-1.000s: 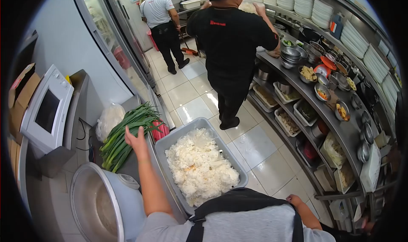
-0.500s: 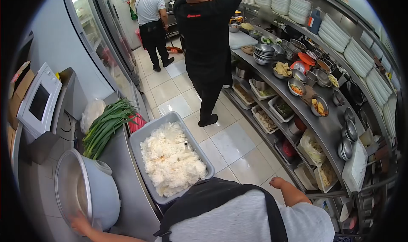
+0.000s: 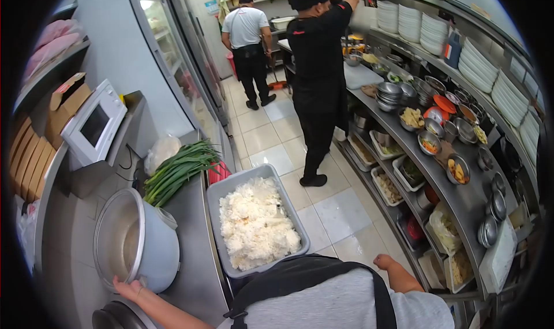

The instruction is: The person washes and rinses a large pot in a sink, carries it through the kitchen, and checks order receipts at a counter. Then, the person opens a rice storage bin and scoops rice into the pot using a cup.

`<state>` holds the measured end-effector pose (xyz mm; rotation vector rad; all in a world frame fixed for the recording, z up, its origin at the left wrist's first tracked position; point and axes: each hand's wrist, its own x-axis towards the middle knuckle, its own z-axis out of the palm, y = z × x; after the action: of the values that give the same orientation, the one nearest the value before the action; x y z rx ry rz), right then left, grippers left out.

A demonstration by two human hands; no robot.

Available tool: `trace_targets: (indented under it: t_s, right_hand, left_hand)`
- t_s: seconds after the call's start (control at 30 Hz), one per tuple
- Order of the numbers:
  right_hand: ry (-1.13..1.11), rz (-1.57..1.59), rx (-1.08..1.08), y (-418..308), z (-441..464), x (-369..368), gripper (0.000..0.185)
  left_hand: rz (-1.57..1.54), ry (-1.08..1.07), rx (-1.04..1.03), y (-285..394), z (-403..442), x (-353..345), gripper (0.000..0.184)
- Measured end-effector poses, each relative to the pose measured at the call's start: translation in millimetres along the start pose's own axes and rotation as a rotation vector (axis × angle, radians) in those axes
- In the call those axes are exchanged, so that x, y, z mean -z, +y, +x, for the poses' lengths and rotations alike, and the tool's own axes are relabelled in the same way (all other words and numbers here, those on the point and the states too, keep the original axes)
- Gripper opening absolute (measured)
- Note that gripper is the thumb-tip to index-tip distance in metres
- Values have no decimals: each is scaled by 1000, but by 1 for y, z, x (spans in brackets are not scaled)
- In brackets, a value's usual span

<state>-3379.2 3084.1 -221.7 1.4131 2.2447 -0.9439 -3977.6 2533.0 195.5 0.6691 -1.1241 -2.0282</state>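
My left hand [image 3: 128, 287] is at the lower rim of the big metal pot [image 3: 167, 251], its fingers wrapped over the edge. The pot lies tilted on the steel counter [image 3: 199, 236], its open mouth facing left, and looks empty inside. My right hand [image 3: 382, 261] hangs at my right side with the fingers curled; whether anything is in it is too small to tell. In front of my body a grey tub [image 3: 304, 236] holds a heap of white rice [image 3: 254, 219]. Long green leaves [image 3: 182, 170] lie behind the pot, beside a plastic bag [image 3: 163, 153].
Ahead, a person in black [image 3: 317, 92] stands by the right counter with arms raised. Farther back, a person in a white shirt [image 3: 247, 34] faces away. Metal bowls [image 3: 389, 95] and stacked plates [image 3: 410, 24] line the right side. A microwave [image 3: 95, 124] stands at left.
My left hand has gone from above the green leaves down to the pot's rim. The person in black has raised both arms. The view has shifted.
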Motion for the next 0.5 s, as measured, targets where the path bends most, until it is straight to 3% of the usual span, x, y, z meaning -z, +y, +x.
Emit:
trace_targets:
  t_s: [0.07,0.17,0.3,0.37,0.43,0.5]
  right_hand:
    - [-88,-98,50,6,2,-11,32]
    - [-101,-164,-57,11,-7,-14,33]
    - [-266,-235,-188,18,-10,2,35]
    - [-233,-218,-222,29,8,2,35]
    - [-191,-186,-247,23,15,3,36]
    - [-136,-135,-263,6,18,12,36]
  left_hand:
    - [-94,-44,53,-5,46,10,45]
    - [-216,-81,133,-9,99,25,41]
    - [-356,-122,195,11,89,13,38]
    - [-406,-112,200,20,76,4,37]
    - [-193,-276,-78,-15,147,22,33]
    - [-334,-328,-66,-6,121,4,30]
